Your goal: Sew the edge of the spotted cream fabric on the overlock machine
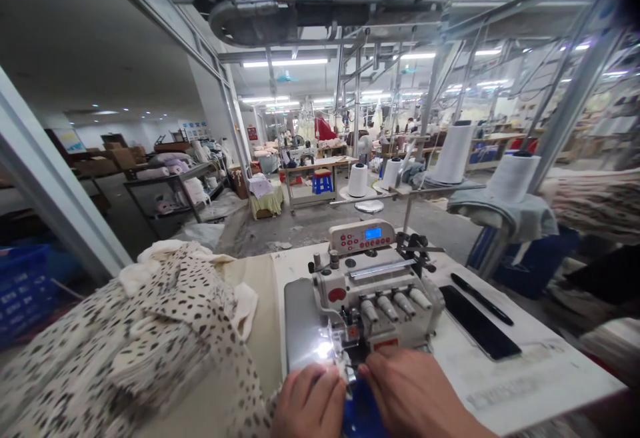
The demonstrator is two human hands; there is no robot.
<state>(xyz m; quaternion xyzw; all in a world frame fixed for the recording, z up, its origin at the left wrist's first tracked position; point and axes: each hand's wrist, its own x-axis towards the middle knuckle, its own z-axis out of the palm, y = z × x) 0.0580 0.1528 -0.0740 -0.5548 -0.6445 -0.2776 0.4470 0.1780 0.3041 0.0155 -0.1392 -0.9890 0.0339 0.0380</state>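
Observation:
An overlock sewing machine (373, 291) stands on the white table, its lamp lit over the metal plate and presser foot. Just in front of the foot, my left hand (310, 401) has its fingers bent and pressed together; what they hold is hidden. My right hand (407, 391) is closed at the machine's front, thumb and fingers together beside a blue piece (363, 411) between the hands. Whether it grips that piece is not clear. Black-spotted cream fabric (190, 331) lies heaped left of my left hand, with its edge reaching close to it.
A black phone (480, 325) and a black pen (481, 299) lie right of the machine. White thread cones (357, 180) stand behind it. A blue crate (25, 288) is at far left, a metal post beside it.

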